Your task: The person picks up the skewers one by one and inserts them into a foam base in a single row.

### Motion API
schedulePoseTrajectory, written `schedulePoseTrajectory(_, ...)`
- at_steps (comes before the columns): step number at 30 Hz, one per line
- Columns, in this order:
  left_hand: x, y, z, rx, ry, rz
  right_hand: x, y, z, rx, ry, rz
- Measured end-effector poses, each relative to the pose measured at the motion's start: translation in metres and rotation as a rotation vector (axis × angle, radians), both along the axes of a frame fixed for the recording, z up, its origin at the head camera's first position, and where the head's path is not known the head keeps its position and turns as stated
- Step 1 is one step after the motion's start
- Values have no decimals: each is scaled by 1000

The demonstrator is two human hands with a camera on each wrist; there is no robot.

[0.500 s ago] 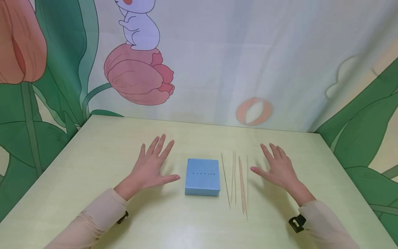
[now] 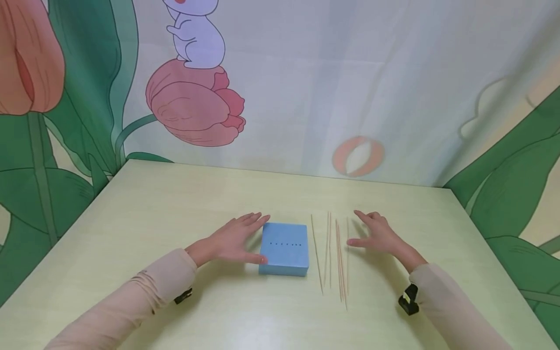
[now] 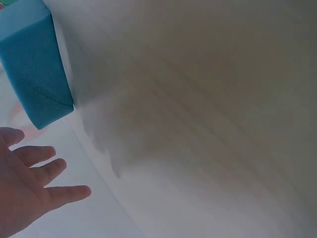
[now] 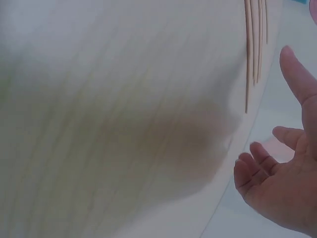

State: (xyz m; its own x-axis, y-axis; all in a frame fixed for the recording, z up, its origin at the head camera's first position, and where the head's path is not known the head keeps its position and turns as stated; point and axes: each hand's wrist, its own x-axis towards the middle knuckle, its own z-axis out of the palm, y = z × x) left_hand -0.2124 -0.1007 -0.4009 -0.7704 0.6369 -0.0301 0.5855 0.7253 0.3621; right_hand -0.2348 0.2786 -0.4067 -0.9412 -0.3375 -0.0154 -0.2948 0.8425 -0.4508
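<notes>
A blue foam-like block [image 2: 285, 243] with a row of small dark holes across its top lies flat near the middle of the table. My left hand [image 2: 236, 239] is at the block's left side, fingers spread, thumb tip over its front left corner in the head view. In the left wrist view a gap shows between the fingers [image 3: 47, 171] and the block [image 3: 37, 69]. Several thin wooden skewers [image 2: 326, 253] lie lengthwise to the right of the block. My right hand [image 2: 379, 237] hovers just right of them, thumb and forefinger extended, holding nothing.
The pale wooden table [image 2: 210, 311] has its far edge against a curtain [image 2: 297, 97] printed with tulips and a white animal. Dark wrist devices [image 2: 409, 299] hang below both sleeves.
My left hand has moved right, up to the block, and its fingers have turned toward it. The right hand has moved slightly left toward the skewers. Block and skewers lie as before.
</notes>
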Motion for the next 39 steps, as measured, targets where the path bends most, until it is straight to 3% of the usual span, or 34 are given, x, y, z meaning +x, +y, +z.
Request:
schedulePoseTrajectory(10,-2,3,-4,-25,-66,-21,-12,1,-7,-23,-168,-10)
schedulePoseTrajectory(15,-4,4,-7,17,-90,-15,-15,1,-9,-33,-172,-9)
schedulePoseTrajectory(22,-7,6,-6,85,-173,5,-18,2,-12,-11,-177,-6)
schedulePoseTrajectory(33,-10,5,-7,111,-255,36,-26,-1,-9,16,-179,24)
schedulePoseTrajectory(39,-10,5,-8,103,-272,39,-28,-3,-8,-3,-198,0)
